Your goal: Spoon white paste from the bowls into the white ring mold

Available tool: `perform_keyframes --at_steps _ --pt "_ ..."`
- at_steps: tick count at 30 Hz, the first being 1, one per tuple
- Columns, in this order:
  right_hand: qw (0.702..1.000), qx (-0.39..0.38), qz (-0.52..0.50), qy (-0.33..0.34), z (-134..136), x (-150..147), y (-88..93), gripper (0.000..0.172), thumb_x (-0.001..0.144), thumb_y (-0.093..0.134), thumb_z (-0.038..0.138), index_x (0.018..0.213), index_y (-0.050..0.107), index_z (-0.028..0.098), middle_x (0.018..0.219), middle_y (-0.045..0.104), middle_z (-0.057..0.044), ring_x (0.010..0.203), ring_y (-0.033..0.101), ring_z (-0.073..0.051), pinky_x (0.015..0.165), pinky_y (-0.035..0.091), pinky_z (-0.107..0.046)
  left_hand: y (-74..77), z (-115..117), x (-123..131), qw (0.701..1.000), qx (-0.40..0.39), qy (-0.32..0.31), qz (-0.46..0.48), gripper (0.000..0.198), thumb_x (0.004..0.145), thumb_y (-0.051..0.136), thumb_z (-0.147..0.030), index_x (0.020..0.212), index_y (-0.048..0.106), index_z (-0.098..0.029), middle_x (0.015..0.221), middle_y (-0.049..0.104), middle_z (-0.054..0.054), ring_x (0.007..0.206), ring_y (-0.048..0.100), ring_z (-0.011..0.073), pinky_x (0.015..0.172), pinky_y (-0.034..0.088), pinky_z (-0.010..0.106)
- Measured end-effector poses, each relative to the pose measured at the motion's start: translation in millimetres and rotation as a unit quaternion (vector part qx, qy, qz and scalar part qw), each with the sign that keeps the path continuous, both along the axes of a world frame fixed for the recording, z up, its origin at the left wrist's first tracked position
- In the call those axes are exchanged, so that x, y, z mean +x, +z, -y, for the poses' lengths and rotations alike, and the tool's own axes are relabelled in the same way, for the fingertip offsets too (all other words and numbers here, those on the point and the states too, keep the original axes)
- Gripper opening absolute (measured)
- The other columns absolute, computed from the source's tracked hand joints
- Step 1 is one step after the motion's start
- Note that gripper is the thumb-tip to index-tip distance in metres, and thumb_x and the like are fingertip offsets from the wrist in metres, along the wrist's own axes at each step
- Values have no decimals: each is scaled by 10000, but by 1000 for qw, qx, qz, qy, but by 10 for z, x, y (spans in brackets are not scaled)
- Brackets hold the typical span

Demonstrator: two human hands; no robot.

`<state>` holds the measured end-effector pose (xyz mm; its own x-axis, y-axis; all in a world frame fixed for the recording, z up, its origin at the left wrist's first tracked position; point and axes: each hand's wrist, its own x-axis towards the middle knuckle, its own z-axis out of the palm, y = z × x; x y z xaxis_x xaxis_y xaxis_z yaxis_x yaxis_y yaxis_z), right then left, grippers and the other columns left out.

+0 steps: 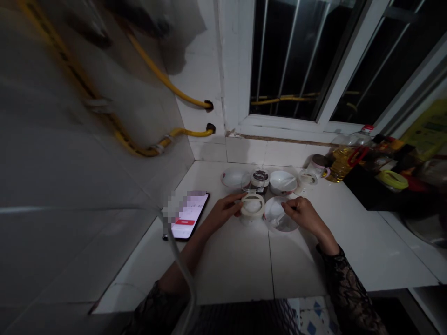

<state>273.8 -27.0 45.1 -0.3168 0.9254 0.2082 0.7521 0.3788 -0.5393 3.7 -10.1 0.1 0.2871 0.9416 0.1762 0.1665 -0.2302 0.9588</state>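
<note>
My left hand (226, 207) reaches to the side of a white-rimmed jar (252, 215), its fingers against the rim and steadying it. The jar's clear lid (256, 182) is flipped up behind it, and white contents show inside. Just right of the jar stands a bowl (282, 226). Over its right edge my right hand (303, 213) is closed in a pinch on a light-coloured spoon (277, 220), whose head dips into the bowl. What the bowl contains is too dim to make out.
Behind are a dark-filled jar (260, 177), a white bowl (283, 183) with a spoon, another bowl (234, 177) and a small container (308, 177). A lit phone (190, 216) lies left. An oil bottle (340, 163) and a black box (370, 186) stand right. A pale cable (181, 265) crosses the view.
</note>
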Motion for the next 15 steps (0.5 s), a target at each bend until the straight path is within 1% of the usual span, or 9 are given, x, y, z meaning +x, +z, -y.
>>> perform_keyframes --at_steps 3,7,11,15 --pt "996 -39 -80 -27 -17 54 14 437 824 403 473 518 224 217 516 204 46 469 218 -77 467 175 -247 6 4 6 1000 -3 3 5 493 792 596 -399 1198 646 -123 936 706 100 606 588 137 614 511 280" --pt "986 -76 -148 -27 -46 99 12 457 796 432 525 513 235 224 508 207 53 469 213 -72 453 187 -236 24 8 13 1000 -6 3 9 507 790 598 -397 1197 645 -99 923 705 106 604 585 136 616 506 277" --pt "984 -81 -152 -38 -87 103 -42 463 781 439 538 505 237 226 503 194 56 469 201 -71 446 179 -235 33 11 15 1000 -6 -2 7 514 791 597 -408 1203 643 -103 911 706 101 610 588 139 611 503 269" --pt "990 -60 -120 -52 -106 88 -91 441 793 415 508 510 235 222 506 205 50 467 216 -74 450 181 -236 17 9 14 1000 -2 0 10 500 794 600 -405 1202 646 -118 943 703 101 605 586 133 609 503 271"
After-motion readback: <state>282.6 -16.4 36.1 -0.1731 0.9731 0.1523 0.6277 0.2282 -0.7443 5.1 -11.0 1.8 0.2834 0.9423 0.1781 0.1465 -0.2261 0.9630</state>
